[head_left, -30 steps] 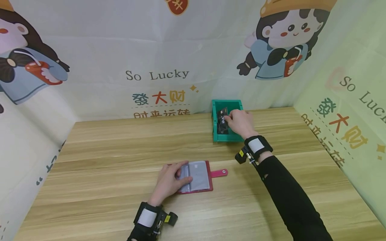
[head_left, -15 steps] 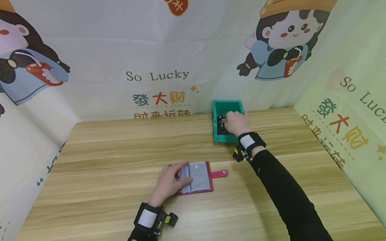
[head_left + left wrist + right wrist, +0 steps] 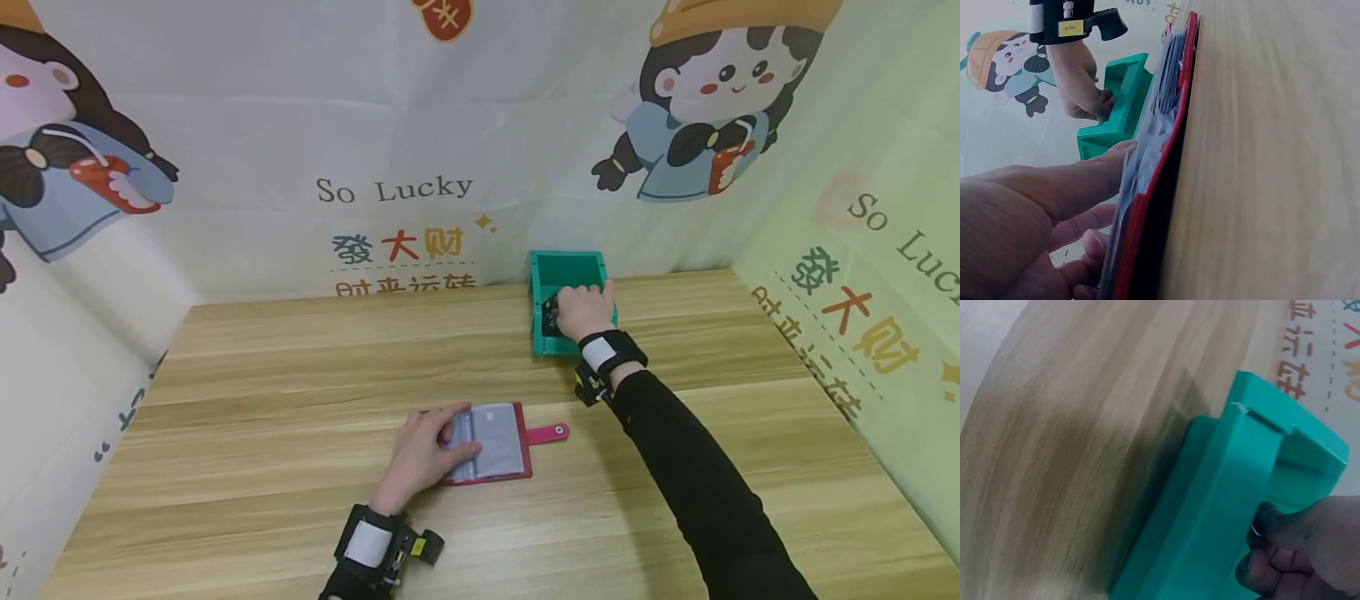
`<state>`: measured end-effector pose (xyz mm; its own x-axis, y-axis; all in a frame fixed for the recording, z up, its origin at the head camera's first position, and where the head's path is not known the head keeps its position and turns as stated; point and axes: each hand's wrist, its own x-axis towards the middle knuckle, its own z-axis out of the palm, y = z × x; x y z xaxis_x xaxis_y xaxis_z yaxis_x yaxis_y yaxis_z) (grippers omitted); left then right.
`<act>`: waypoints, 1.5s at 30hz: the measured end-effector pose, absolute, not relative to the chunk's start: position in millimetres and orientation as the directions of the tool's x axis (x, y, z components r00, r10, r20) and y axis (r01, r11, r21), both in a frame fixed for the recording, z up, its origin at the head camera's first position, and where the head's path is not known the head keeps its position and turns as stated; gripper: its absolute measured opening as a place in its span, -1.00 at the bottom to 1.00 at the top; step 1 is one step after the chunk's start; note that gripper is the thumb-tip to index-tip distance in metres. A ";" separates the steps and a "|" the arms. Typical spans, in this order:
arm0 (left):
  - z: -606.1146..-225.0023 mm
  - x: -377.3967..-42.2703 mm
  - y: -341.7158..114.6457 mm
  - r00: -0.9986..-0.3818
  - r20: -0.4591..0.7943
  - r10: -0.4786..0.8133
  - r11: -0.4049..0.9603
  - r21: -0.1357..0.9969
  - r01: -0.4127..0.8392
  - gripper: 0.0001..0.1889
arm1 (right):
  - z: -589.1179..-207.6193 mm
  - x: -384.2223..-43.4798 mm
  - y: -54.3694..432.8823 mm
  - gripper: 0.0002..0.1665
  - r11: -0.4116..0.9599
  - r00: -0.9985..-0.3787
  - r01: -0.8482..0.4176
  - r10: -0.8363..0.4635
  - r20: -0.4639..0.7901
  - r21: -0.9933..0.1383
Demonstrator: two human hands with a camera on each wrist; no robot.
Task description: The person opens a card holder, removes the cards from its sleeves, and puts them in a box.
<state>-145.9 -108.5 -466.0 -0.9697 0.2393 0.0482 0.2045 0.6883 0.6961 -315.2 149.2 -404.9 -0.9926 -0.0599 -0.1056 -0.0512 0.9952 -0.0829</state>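
Observation:
A red card holder (image 3: 527, 467) lies spread on the table, its clear plastic sleeves (image 3: 497, 437) facing up and its strap with a snap pointing right. My left hand (image 3: 420, 458) rests on its left half; in the left wrist view the thumb (image 3: 1107, 169) presses on the sleeves. At the back, my right hand (image 3: 585, 312) reaches into a green plastic box (image 3: 536, 292). A black card (image 3: 550, 321) shows at the left of its fingers, partly hidden by the hand. The right wrist view has thumb and forefinger (image 3: 1275, 525) pinched together, a thin pale edge between them.
The box stands at the back edge of the wood-grain table (image 3: 300, 358), against a printed backdrop (image 3: 247, 167). A second printed sheet (image 3: 885, 275) borders the table on the right.
My right hand has moved slightly left and down inside the box, and the black card, earlier more visible, is now mostly behind it. The left hand and card holder stay put.

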 end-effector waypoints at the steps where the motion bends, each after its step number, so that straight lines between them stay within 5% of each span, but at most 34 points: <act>1: -466.0 -145.9 -108.4 -0.970 0.047 0.239 0.688 0.696 0.203 -0.39 | -405.2 -315.0 149.2 -0.73 0.996 -0.992 -0.049 -0.058 -0.114 -0.076; 13: -465.4 -145.3 -106.9 -0.969 0.054 0.240 0.687 0.696 0.209 -0.40 | -411.7 -315.2 147.9 -0.68 0.996 -0.979 -0.066 -0.054 -0.194 0.056; 23: -466.1 -145.3 -106.5 -0.970 0.052 0.237 0.689 0.695 0.206 -0.40 | -411.4 -311.8 151.7 -0.69 0.995 -0.976 -0.086 -0.076 -0.204 0.041; 31: -464.5 -144.8 -106.5 -0.969 0.061 0.241 0.688 0.693 0.215 -0.40 | -402.0 -298.6 155.4 -0.85 0.991 -0.992 -0.126 -0.127 -0.011 -0.050; 40: -464.6 -144.6 -107.1 -0.970 0.054 0.239 0.688 0.696 0.208 -0.40 | -392.5 -260.3 149.8 -0.75 0.942 -0.956 -0.215 -0.150 0.251 -0.259; 45: -464.3 -144.6 -107.8 -0.970 0.052 0.237 0.683 0.701 0.205 -0.40 | -399.3 -230.8 139.5 -0.83 0.900 -0.942 -0.281 -0.192 0.276 -0.334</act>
